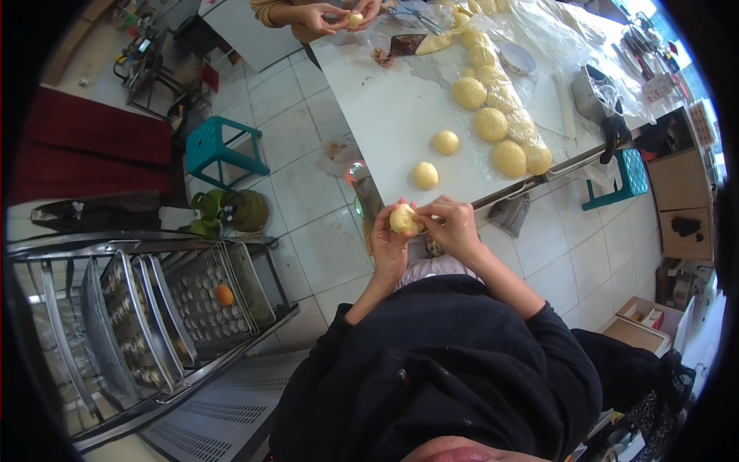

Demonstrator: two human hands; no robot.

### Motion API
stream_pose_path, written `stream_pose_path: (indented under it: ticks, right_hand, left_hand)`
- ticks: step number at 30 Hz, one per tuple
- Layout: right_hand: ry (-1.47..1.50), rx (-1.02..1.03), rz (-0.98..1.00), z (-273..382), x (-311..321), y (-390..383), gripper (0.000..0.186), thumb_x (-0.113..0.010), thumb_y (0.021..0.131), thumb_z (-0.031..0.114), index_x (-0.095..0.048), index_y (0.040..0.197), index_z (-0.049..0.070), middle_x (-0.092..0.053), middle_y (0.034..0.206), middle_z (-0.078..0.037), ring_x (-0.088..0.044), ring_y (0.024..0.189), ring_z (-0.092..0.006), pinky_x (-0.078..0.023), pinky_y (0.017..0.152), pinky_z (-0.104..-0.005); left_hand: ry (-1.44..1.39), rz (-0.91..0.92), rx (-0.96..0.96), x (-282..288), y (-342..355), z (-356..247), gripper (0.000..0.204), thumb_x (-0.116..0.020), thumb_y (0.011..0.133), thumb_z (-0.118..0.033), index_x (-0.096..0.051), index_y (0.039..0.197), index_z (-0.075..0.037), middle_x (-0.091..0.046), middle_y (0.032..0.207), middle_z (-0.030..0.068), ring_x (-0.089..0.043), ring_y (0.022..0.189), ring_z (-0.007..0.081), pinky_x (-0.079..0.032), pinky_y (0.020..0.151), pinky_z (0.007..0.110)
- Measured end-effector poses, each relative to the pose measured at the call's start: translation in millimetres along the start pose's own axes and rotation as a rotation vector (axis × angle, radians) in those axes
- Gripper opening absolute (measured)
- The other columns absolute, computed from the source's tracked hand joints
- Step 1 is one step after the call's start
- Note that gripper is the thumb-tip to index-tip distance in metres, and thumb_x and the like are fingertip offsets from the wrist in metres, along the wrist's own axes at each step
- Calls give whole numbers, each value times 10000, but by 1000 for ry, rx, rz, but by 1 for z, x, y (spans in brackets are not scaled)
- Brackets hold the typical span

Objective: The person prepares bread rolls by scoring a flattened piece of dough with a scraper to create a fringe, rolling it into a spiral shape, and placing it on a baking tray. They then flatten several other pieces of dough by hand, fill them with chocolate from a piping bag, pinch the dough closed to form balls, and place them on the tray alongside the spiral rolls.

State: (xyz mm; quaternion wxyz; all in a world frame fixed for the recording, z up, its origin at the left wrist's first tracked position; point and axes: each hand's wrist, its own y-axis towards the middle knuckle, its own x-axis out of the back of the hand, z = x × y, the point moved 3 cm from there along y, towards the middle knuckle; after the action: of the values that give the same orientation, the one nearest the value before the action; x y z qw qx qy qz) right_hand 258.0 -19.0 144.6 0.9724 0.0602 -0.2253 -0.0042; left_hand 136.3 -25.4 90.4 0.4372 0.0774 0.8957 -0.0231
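Just off the table's near corner, my left hand (389, 248) cups a yellow dough ball (402, 217), fingers curled round it from the left and below. My right hand (456, 229) pinches the right edge of the same piece between thumb and fingers. The dough looks dimpled on top; its underside is hidden in my palm. On the white table (385, 115), a smooth dough ball (425, 176) lies closest to my hands, with another dough ball (446, 142) just beyond it. Rows of larger dough balls (490, 125) sit farther right, partly under clear plastic film (517, 112).
Across the table another person's hands (327, 17) hold a small dough piece. A bag of dark filling (406, 45), scissors (412, 14) and a metal tin (594, 91) lie on the tabletop. A tray rack (146, 316) and green stool (223, 150) stand left.
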Motion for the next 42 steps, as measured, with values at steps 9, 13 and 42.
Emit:
stream_pose_path:
  ticks: [9, 13, 42]
  right_hand:
    - [-314, 392, -92, 15, 4, -3, 223, -608, 634, 52, -630, 854, 80, -602, 753, -23, -486, 784, -176, -352, 700, -286]
    - [-477, 531, -121, 23, 8, -5, 257, -622, 611, 70, -627, 867, 96, -593, 716, 4, -469, 760, -173, -344, 707, -289]
    - [-157, 308, -162, -24, 107, -32, 186, -636, 601, 52, -645, 787, 59, -595, 697, -45, -512, 683, -206, -423, 631, -305]
  left_hand:
    - [-76, 20, 265, -3, -2, -3, 529, -464, 842, -209, -201, 1296, -153, -378, 1231, 112, -461, 1048, 176, -431, 853, 313]
    - [-309, -32, 471, 5, -4, 6, 534, -507, 821, -147, -241, 1283, -128, -423, 1183, 109, -472, 1030, 157, -440, 840, 297]
    - [-181, -46, 277, -65, -20, 93, 536, -563, 749, 12, -337, 1228, -71, -368, 1237, 129, -404, 1112, 215, -376, 908, 321]
